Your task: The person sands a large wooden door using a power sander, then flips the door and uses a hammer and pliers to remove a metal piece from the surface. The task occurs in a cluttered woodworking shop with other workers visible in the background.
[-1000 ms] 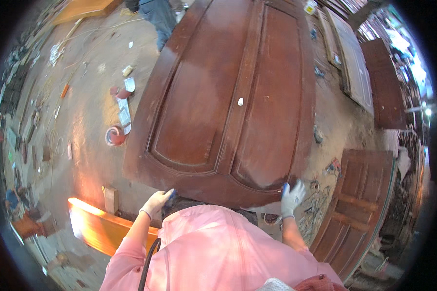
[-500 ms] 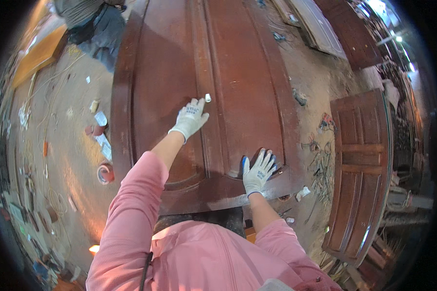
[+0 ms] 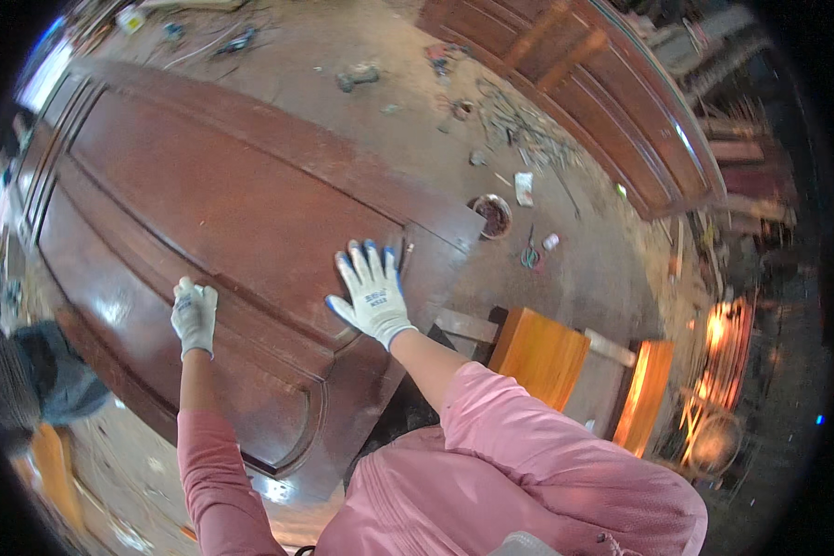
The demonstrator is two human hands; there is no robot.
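Observation:
A large reddish-brown panelled wooden door (image 3: 204,204) lies flat in front of me, glossy with varnish. My left hand (image 3: 195,315), in a white glove, rests on the raised moulding between the door's two panels with its fingers curled down. My right hand (image 3: 372,292), in a white glove with blue fingertips, lies flat with fingers spread on the door's surface near its right edge. Both sleeves are pink. Neither hand holds anything.
A second brown door (image 3: 612,102) lies on the dusty floor at the upper right. A small round tin (image 3: 492,215) and scraps sit on the floor beside the door. Orange wooden stools (image 3: 539,357) stand at my right. Another person (image 3: 28,380) crouches at the left edge.
My view has swung so the door now runs diagonally to the left. My left hand has drawn back along the moulding, and my right hand has stayed flat near the door's edge.

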